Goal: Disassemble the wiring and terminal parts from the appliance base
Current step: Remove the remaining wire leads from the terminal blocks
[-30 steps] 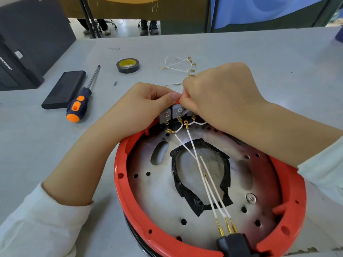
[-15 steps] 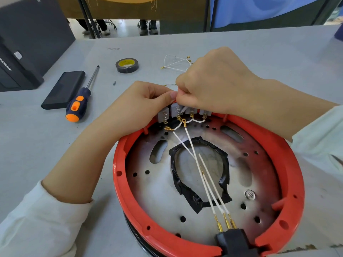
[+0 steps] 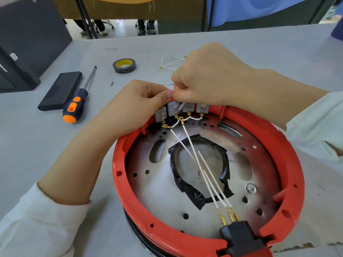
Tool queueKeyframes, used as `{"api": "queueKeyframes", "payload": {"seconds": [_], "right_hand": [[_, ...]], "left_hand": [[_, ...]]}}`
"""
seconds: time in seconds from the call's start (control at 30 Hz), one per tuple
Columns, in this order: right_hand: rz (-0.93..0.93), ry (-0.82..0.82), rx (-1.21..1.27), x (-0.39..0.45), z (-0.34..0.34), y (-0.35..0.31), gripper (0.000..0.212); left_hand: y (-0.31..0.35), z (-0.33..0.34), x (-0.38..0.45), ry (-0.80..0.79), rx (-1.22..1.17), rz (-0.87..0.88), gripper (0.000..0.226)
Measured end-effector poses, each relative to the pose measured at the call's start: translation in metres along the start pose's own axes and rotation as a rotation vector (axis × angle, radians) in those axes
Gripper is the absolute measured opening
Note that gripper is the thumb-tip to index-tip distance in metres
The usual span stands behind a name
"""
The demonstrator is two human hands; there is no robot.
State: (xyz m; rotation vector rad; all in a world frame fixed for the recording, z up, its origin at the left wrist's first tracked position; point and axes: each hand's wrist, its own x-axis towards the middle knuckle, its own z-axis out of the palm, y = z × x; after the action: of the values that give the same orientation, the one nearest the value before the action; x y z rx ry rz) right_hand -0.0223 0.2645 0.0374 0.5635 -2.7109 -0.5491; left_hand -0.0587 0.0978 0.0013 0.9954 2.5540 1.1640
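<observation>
The round appliance base (image 3: 289, 154) sits on the grey table (image 3: 259, 52) right in front of the person, its red plastic rim circling a perforated metal plate (image 3: 163, 193). Inside the rim, a ragged ring of black tape (image 3: 187, 188) lines the plate's central opening. Three white wires (image 3: 209, 182) cross the plate; at the near edge their brass terminals run into a black plug block (image 3: 241, 236) set in a notch of the rim. At the far edge, a row of grey terminal blocks (image 3: 172, 108) stands against the rim, joined by short white jumper loops with brass ends.

The left hand (image 3: 133, 106) rests on the far rim, fingers curled and thumb tip pressed at the red edge just above the blocks. The right hand (image 3: 207, 76) is bunched tight beside it, fingertips pinching a white wire that comes up from the blocks.

Beyond the base lie a loose bundle of removed wires (image 3: 170, 62), a roll of black tape (image 3: 124, 65), a screwdriver (image 3: 78, 102) with an orange and navy handle, and a flat black slab (image 3: 59, 91).
</observation>
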Motion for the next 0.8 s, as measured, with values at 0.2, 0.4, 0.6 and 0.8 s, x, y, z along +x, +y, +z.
{"api": "queueKeyframes", "payload": {"seconds": [0.2, 0.4, 0.6, 0.8], "right_hand": [[0.020, -0.010, 0.114, 0.001, 0.000, -0.004, 0.034], [0.088, 0.014, 0.057, -0.008, 0.001, -0.015, 0.029], [0.264, 0.102, 0.004, -0.026, 0.004, -0.019, 0.023], [0.395, 0.002, -0.175, -0.024, -0.002, -0.033, 0.037]], "left_hand": [[-0.001, 0.001, -0.001, 0.022, 0.001, 0.004, 0.027], [0.000, 0.002, -0.002, 0.004, -0.033, -0.030, 0.027], [0.003, 0.003, -0.003, 0.003, -0.069, -0.057, 0.022], [0.008, 0.003, -0.006, 0.014, -0.086, -0.072, 0.022]]}}
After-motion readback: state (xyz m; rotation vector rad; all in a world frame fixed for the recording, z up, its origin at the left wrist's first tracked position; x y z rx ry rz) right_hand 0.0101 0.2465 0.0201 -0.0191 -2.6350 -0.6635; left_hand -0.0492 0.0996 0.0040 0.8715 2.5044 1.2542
